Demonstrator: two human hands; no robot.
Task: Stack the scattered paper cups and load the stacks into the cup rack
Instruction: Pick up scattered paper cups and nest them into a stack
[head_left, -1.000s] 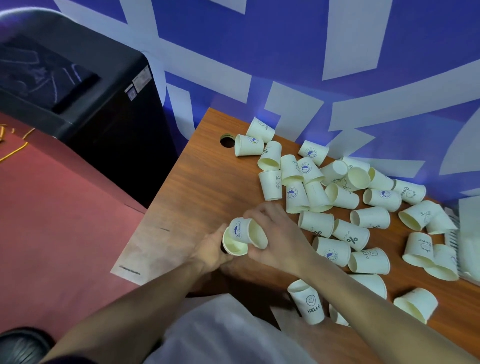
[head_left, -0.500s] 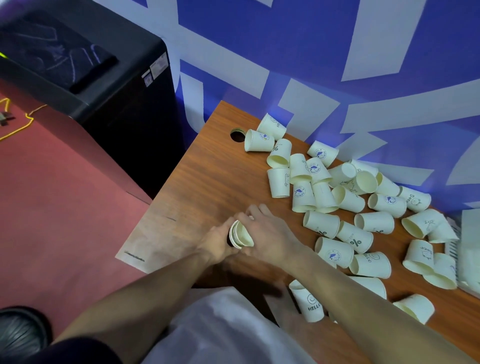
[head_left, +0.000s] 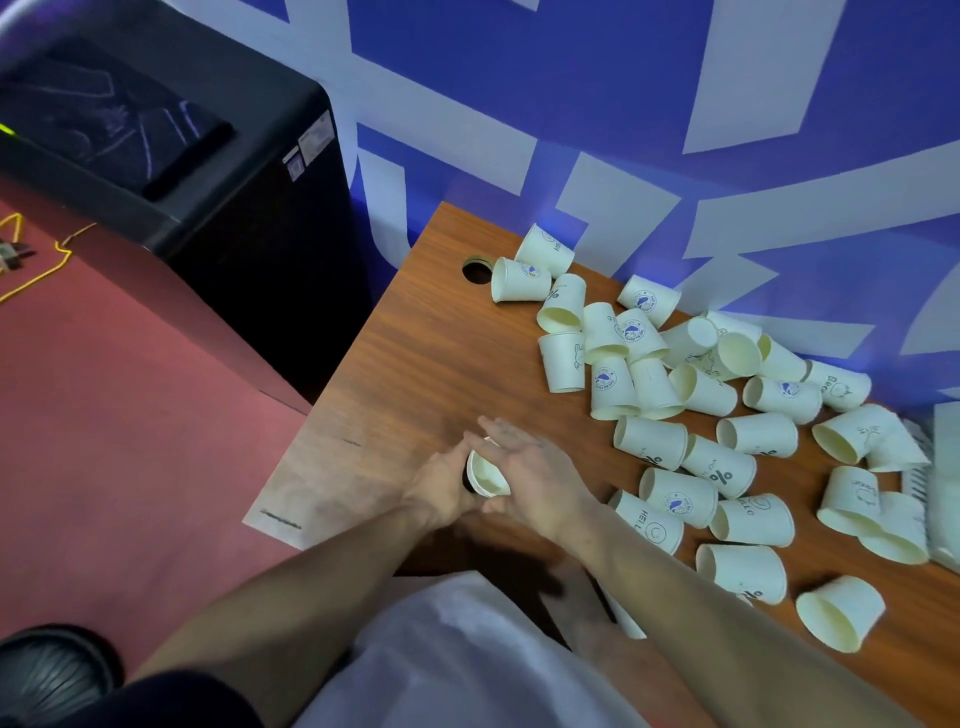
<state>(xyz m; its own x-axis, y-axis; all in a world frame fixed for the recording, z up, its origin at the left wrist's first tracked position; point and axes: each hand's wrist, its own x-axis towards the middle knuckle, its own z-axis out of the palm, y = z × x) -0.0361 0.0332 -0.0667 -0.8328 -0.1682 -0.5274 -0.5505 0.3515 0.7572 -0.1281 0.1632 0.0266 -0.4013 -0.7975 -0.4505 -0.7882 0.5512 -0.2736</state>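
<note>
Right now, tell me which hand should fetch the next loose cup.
Probably the right hand. Its fingers lie straight against the nested cups, which the left hand grips, and the scattered cups lie on its side of the table.

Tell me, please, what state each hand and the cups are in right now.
left hand: grips the nested cups from the left.
right hand: fingers straight, pressing on the nested cups.
nested cups: held between both hands, mouth toward the camera.
loose cups: scattered on the table, most on their sides.
</note>
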